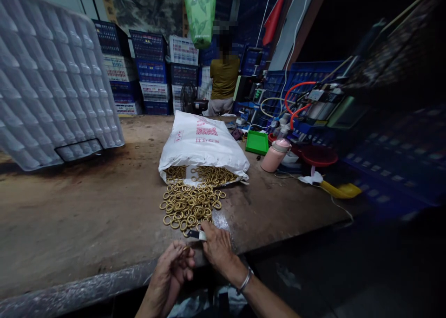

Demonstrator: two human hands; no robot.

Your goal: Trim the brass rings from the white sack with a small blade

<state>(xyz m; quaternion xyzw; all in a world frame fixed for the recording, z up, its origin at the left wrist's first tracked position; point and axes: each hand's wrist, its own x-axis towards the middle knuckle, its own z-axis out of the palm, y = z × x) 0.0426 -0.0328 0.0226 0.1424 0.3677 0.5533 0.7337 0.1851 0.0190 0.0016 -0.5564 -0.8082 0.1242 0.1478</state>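
Observation:
My left hand [174, 265] is at the table's front edge, palm turned up. Its thumb and forefinger pinch a brass-coloured ring, of which only a small bit shows. Close beside it, my right hand [219, 246] grips a small knife-like tool [195, 235] with a black end and a pale part by the fingers. The tool points left, just above the ring in my left hand. In front of both hands lies a heap of brass-coloured rings [190, 204], spilling from the open mouth of a white woven sack [205, 141] with red print.
A bundle of clear plastic bottles [52, 81] stands at left on the wooden table [87, 216]. On the right are a green tray [257, 142], a pink bottle [276, 155] and a machine with red hoses [322, 104]. Behind, a person [225, 79] faces stacked crates [149, 72].

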